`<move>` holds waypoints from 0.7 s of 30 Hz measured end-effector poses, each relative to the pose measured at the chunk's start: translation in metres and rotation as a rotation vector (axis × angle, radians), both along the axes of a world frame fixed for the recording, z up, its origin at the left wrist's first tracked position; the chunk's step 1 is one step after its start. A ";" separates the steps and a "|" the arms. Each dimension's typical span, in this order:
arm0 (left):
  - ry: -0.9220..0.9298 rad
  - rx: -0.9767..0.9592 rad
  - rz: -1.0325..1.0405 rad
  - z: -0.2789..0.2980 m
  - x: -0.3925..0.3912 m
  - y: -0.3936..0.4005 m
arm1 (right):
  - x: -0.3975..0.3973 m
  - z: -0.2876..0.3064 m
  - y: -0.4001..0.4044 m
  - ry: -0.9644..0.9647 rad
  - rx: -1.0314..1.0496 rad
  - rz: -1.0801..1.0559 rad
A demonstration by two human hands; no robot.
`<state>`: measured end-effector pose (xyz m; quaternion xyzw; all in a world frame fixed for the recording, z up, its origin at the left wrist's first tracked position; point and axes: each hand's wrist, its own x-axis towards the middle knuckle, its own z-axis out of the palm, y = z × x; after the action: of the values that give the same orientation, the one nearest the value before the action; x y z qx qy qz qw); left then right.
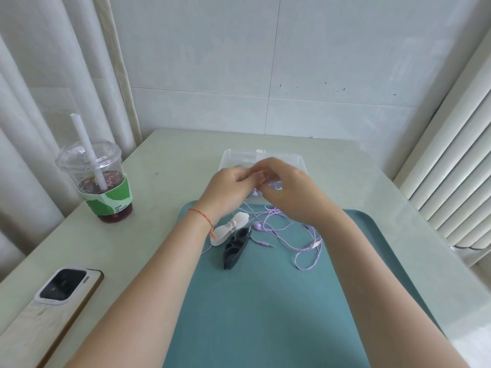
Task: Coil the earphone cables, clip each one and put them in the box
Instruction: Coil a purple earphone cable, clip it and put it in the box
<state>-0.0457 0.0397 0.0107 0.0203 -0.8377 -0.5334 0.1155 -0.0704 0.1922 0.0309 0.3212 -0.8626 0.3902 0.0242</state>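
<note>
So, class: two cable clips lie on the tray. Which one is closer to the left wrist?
The white clip, which lies right beside the left wrist with the red string; the black clip sits just past it, toward the purple cable.

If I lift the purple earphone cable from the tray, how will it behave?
Purple earphone cable lies in loose tangled loops on the teal tray, so it is probably floppy and light. Loops may snag the black clip nearby.
</note>
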 end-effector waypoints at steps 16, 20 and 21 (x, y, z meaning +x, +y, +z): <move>-0.053 0.007 0.117 -0.006 -0.004 -0.011 | -0.016 0.012 0.017 0.046 -0.379 -0.453; 0.138 0.162 0.141 0.002 -0.001 -0.008 | -0.014 0.011 0.014 0.026 -0.273 -0.306; 0.158 0.219 0.072 0.005 0.000 -0.007 | -0.013 0.011 0.014 0.014 -0.266 -0.281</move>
<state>-0.0454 0.0329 0.0158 0.0207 -0.7616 -0.6170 0.1972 -0.0836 0.2061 0.0424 0.1943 -0.8395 0.4914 0.1265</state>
